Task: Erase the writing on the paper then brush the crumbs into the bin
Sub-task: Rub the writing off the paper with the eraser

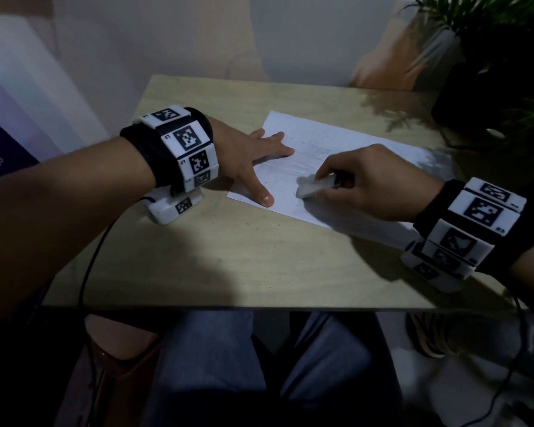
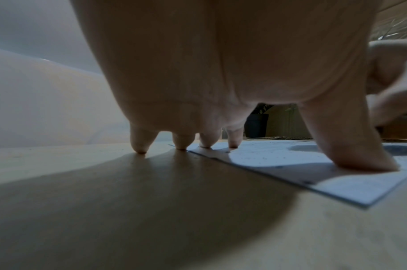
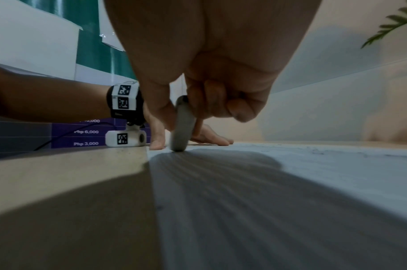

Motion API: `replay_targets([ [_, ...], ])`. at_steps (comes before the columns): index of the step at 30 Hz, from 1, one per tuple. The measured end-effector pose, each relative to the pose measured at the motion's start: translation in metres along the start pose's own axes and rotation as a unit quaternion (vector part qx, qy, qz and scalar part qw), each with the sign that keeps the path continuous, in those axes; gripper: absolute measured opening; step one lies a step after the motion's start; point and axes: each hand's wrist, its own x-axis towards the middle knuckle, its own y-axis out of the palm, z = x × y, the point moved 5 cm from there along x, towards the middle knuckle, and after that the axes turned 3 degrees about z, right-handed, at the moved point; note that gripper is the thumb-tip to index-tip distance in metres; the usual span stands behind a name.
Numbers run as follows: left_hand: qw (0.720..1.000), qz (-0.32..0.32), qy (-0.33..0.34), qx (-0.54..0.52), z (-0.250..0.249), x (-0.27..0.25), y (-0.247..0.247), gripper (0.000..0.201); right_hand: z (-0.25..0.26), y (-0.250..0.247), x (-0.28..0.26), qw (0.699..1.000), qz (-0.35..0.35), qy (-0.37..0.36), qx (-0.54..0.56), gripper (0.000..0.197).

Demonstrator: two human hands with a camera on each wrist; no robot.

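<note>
While the eraser is pinched between thumb and curled fingers of the right hand and set on edge against the paper, the sheet is pinned near its left edge by the flat, spread fingers of the left hand. Faint marks and scattered crumbs are noted on the sheet; erasing is judged well advanced but unfinished. Brushing remains outstanding. No bin is seen in any view.

My left hand lies flat at ten o'clock, fingers spread straight toward two o'clock, thumb angled toward five. My right hand, at three o'clock, curls its fingers in a pinch; both forearms reach forward.
</note>
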Motion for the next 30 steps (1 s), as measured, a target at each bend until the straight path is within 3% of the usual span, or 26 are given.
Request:
replay_targets([
  [4,1.0,-0.004,-0.008,-0.001,-0.003,-0.002,-0.001,0.113,0.001,0.005,0.0,1.0,0.002,-0.013,0.005,0.04],
  [8,1.0,-0.003,0.004,-0.001,0.001,0.002,0.0,0.12,0.001,-0.004,0.001,0.999,-0.041,-0.013,-0.015,0.043],
  [13,1.0,-0.003,0.008,0.004,0.003,0.004,0.0,0.119,0.009,0.007,-0.003,0.998,0.042,-0.027,0.034,0.043],
  [16,1.0,-0.008,0.012,0.003,0.004,0.006,0.0,0.117,-0.002,0.0,0.002,1.0,-0.016,0.006,-0.019,0.031],
  [18,1.0,-0.006,0.013,0.001,0.005,0.006,0.001,0.117,-0.001,-0.002,0.002,0.998,-0.039,-0.002,-0.047,0.036],
  [21,1.0,-0.002,0.011,0.002,0.004,0.006,0.0,0.118,0.011,0.005,-0.004,0.999,0.021,-0.041,0.007,0.047],
  [23,1.0,0.0,0.011,0.0,0.004,0.006,0.0,0.118,0.01,0.007,-0.004,0.996,0.059,-0.026,0.058,0.038],
  [26,1.0,0.002,0.013,-0.002,0.005,0.008,0.0,0.12,-0.003,0.0,0.002,1.0,0.002,-0.002,0.005,0.027],
  [28,1.0,0.003,0.014,0.001,0.005,0.008,0.0,0.123,-0.003,-0.002,0.003,0.998,-0.037,-0.011,-0.041,0.035],
  [30,1.0,0.005,0.013,0.005,0.006,0.009,0.0,0.122,0.006,0.002,0.0,0.998,-0.02,-0.044,-0.037,0.045],
])
